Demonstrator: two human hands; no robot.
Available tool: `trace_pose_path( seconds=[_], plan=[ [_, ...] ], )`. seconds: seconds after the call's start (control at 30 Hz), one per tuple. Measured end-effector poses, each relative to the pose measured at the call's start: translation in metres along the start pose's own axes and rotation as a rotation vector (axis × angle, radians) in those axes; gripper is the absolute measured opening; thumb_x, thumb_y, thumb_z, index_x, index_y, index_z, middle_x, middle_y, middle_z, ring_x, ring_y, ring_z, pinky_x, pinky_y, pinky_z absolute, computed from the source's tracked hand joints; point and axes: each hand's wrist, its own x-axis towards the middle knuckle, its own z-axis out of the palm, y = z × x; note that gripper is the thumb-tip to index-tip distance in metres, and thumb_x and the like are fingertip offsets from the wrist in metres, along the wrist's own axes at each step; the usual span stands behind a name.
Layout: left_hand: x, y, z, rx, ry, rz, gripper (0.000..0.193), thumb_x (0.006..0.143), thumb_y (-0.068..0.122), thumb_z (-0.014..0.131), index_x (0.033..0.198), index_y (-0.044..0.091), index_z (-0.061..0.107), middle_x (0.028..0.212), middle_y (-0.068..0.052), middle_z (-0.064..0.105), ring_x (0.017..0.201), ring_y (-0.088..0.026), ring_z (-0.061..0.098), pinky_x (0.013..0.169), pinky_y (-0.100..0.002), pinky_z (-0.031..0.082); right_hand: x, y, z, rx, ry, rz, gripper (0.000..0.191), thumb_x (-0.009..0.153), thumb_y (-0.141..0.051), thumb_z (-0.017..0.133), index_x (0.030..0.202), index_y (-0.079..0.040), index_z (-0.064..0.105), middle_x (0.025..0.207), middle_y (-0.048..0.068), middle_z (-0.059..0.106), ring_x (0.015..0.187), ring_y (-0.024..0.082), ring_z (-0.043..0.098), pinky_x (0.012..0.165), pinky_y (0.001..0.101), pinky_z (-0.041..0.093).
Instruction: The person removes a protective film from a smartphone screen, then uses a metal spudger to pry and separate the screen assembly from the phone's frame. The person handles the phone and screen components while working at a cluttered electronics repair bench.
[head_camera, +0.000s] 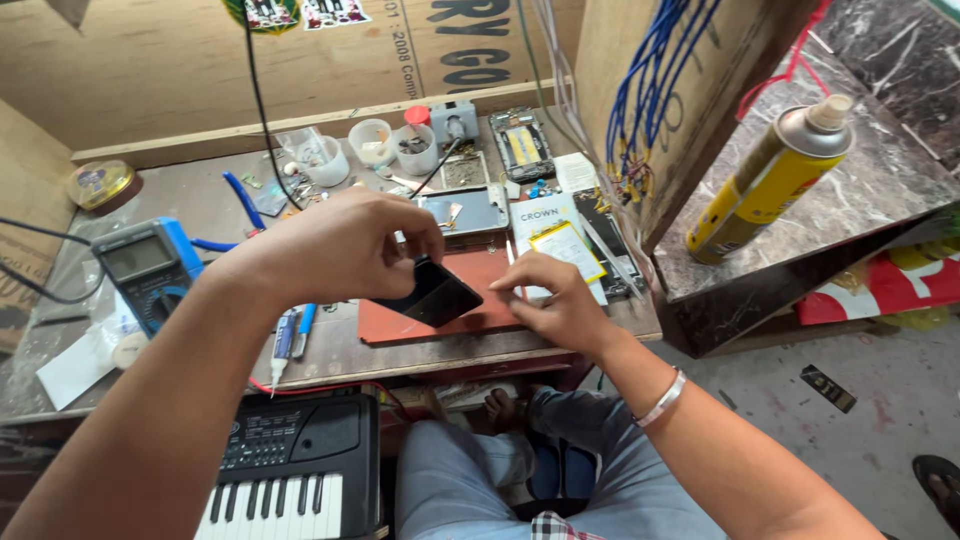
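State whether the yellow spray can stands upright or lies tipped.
Tipped: the yellow spray can leans slantwise on the stone shelf, its nozzle pointing up and right.

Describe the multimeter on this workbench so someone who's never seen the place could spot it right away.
Start at the wooden workbench and look to its left end, beyond the left hand that holds a dark phone. There the multimeter lies flat, a grey box with a blue rubber surround. Unlike the small cups and phone parts nearby, it has a pale screen above a round dial.
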Motion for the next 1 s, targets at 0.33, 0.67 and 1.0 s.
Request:
trace_pose_path(
  seconds=[0.33,0.67,1.0],
  plan=[
    [-0.014,-0.018,0.0,-0.077,0.001,0.063,0.027,0.065,0.017,0.077,0.091,0.008,0.074,0.078,-0.005,0.07,0.074,-0.018,0.069,0.067,-0.033,0.055,0.004,-0.023,0.025,0.59,0.148,0.261,0.018,0.098,-0.001,0.069,0.116,-0.001,0.067,0.101,0.004,0.066,0.097,0.011,0.069,0.09,0.0276,0.057],
    [-0.021,-0.002,0.0,0.008,-0.015,-0.039,0.034,0.065,0.034,0.084,0.089,0.012,0.074,0.075,-0.003,0.069,0.073,-0.019,0.069,0.066,-0.035,0.054,0.017,-0.068,0.031,0.419,0.062,0.165,0.019,0.094,0.003,0.073,0.113,0.0,0.069,0.109,0.007,0.071,0.102,0.012,0.069,0.092,0.0283,0.059],
    [-0.024,0.001,0.001,0.009,-0.022,-0.039,0.034,0.062,0.026,0.078,0.093,0.013,0.075,0.077,-0.005,0.071,0.074,-0.022,0.071,0.067,-0.036,0.055,0.034,-0.101,0.023,-0.081,0.105,-0.065,0.024,0.089,0.003,0.078,0.111,-0.007,0.077,0.1,0.007,0.074,0.092,0.016,0.072,0.08,0.0281,0.057]
  ],
)
